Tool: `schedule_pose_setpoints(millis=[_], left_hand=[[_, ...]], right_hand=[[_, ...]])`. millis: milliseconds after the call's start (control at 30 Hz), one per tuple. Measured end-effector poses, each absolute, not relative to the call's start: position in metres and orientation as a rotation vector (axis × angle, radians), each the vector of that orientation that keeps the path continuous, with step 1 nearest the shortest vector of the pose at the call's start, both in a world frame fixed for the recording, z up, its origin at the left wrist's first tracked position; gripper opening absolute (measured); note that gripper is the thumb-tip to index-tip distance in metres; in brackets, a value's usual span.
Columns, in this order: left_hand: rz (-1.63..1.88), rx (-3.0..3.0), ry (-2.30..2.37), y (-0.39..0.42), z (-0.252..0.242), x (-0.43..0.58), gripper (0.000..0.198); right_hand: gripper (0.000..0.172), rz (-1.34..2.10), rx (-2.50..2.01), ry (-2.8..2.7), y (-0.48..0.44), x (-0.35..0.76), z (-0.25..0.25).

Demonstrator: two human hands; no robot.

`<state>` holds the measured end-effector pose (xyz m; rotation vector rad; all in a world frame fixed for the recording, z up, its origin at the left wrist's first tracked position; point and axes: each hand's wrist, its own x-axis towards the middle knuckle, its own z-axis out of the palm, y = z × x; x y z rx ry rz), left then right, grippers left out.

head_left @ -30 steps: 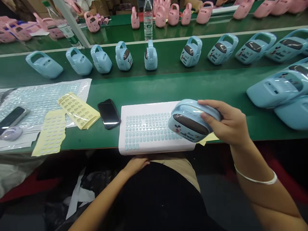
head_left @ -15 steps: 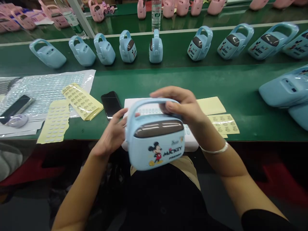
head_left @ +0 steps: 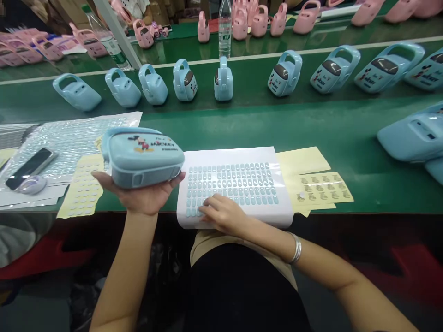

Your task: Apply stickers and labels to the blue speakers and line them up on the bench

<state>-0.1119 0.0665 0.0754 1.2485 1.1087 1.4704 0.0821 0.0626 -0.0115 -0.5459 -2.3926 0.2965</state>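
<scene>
My left hand [head_left: 145, 197] holds a light blue Mickey device [head_left: 147, 154], a rounded case with a carry handle, from beneath. The device lies tipped back with its printed front turned up and its underside toward me. A white sheet of small blue oval stickers [head_left: 231, 184] lies before me, its near edge curling over the table edge. On the lower left rows of that sheet rests my right hand [head_left: 223, 214], fingers curled and fingertips pressed together. Whatever sits between those fingertips is too small to make out.
Blue devices [head_left: 223, 85] stand in a row along the green table [head_left: 249, 124], with more at the right. Yellow label sheets [head_left: 320, 189] lie right of the sticker sheet; another yellow sheet [head_left: 81, 186] and a phone [head_left: 31, 168] lie left. Bottles [head_left: 224, 34] and pink devices stand behind.
The blue device has moved left and tipped back, now on my left hand alone. My right hand has left its handle and come down onto the sticker sheet.
</scene>
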Motion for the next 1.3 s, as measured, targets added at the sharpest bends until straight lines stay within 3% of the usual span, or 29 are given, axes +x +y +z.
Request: schedule_pose_setpoints(millis=[133, 300, 400, 467, 600, 767, 1300], left_hand=[[1.402, 1.022, 0.909, 0.115, 0.071, -0.104, 0.079], [1.259, 0.929, 0.856, 0.179, 0.052, -0.063, 0.088], [1.188, 0.970, 0.824, 0.195, 0.043, -0.041, 0.089], [1.165, 0.993, 0.779, 0.192, 0.039, -0.033, 0.086], [1.147, 1.058, 0.728, 0.171, 0.035, -0.029, 0.082], [1.098, 1.244, 0.643, 0.156, 0.037, -0.028, 0.083], [0.988, 1.335, 0.715, 0.148, 0.038, -0.026, 0.090]], right_hand=[[0.019, 0.081, -0.492, -2.520, 0.047, 0.069, -0.028], [0.029, 0.113, -0.536, -2.393, 0.057, 0.066, -0.011], [0.020, 0.190, -0.513, -2.167, 0.068, 0.087, 0.018], [0.007, 0.186, -0.505, -1.957, 0.078, 0.107, 0.042], [0.011, -0.242, -0.577, -1.774, 0.104, 0.140, 0.076], [0.011, -0.680, -0.527, -1.890, 0.128, 0.152, 0.083], [0.013, -0.717, -0.626, -2.060, 0.128, 0.158, 0.078]])
